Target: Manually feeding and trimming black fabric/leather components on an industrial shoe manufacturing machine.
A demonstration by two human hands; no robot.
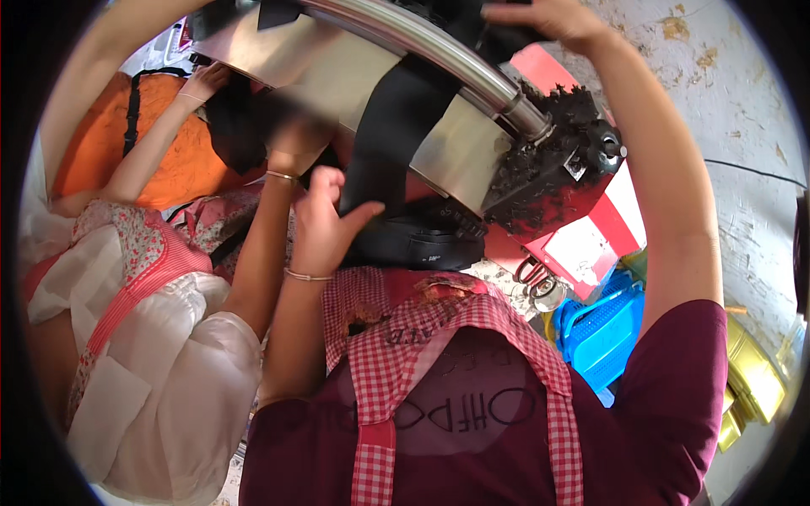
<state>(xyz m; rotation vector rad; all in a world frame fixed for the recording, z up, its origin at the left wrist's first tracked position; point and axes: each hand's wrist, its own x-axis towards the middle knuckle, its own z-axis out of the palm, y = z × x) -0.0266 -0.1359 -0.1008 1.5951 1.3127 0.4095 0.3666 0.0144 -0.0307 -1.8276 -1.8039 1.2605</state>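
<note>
Over to the right, a blue perforated plastic basket [601, 337] sits near a shiny gold-coloured object [753, 371]. Bright orange fabric [169, 171] spreads across the left.

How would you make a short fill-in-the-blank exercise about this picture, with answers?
The wide strip crossing the metal surface is ____.
Of the person's left hand and right hand, the ____ one is nearer the top edge.
The plastic basket is ____.
A thin bracelet circles the person's ____ wrist.
Missing words: black; right; blue; left.
</note>
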